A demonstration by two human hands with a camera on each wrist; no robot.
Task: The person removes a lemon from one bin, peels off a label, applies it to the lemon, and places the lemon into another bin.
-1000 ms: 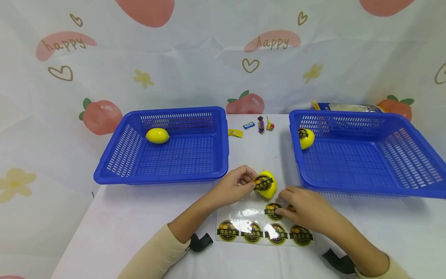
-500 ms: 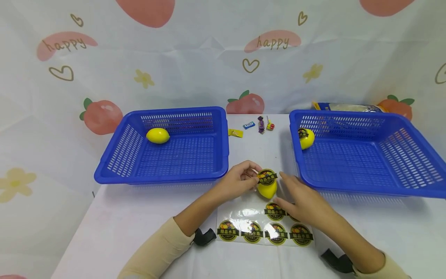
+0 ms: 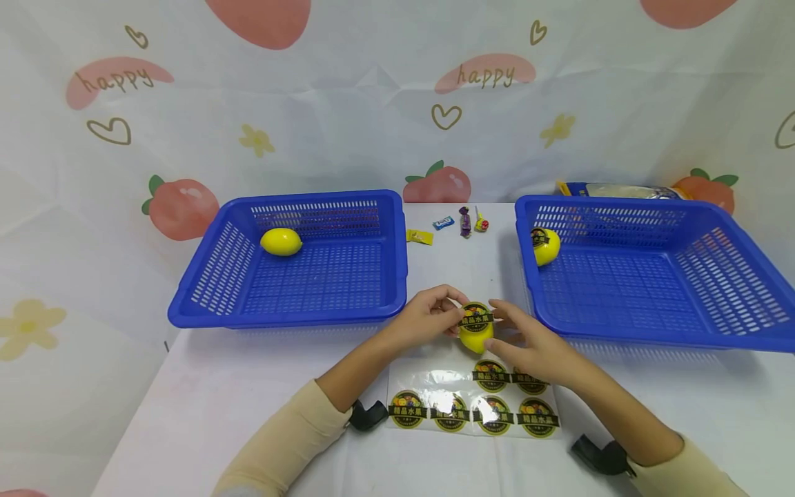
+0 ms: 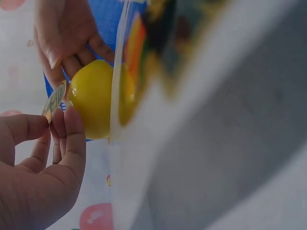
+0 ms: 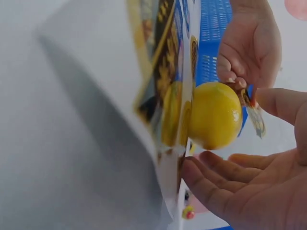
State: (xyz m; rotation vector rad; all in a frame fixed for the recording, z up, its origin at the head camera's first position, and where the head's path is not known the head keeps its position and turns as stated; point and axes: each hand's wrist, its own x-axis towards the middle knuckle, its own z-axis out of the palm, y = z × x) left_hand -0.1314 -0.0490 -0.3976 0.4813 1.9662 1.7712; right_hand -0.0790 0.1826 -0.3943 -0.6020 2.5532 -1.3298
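My left hand pinches a round black-and-gold sticker between thumb and finger. In the left wrist view the sticker stands on edge beside a yellow lemon, apart from it over most of its face. The head view has the lemon partly under the sticker, just behind a clear sheet with several more stickers. My right hand is spread beside the lemon, thumb apart from fingers; in the right wrist view the hand has its thumb tip near the sticker. Whether it touches is unclear.
A blue basket at left contains one plain lemon. Another blue basket at right contains a stickered lemon. Small wrapped candies and a lollipop lie between them, towards the back cloth.
My left hand has moved slightly up and right, taking the sticker to the lemon's upper part. My right hand has risen from the sticker sheet to the lemon's right side.
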